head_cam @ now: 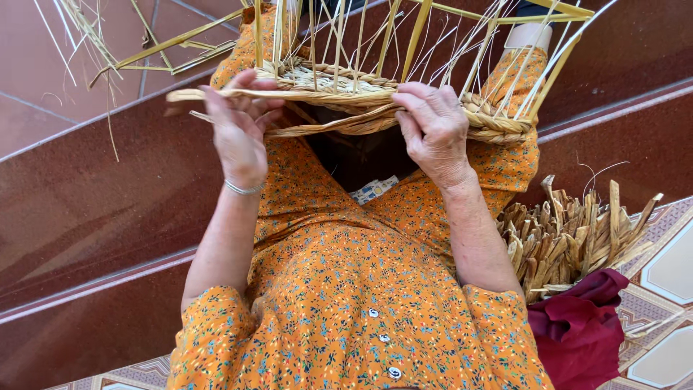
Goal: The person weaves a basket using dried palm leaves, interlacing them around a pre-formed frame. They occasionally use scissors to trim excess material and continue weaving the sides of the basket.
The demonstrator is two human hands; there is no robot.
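A half-woven straw basket rests on my knees, its thin upright stakes rising toward the top of the view. My left hand grips a twisted straw strand that runs across the basket's near rim. My right hand pinches the same woven rim a little further right, fingers curled over the braid. I wear an orange flowered dress and a thin bracelet on the left wrist.
A bundle of dried straw stalks lies at my right side on a dark red cloth. Dark red stone steps run to the left and behind. Loose straw pieces lie at the upper left. Patterned floor tiles show at right.
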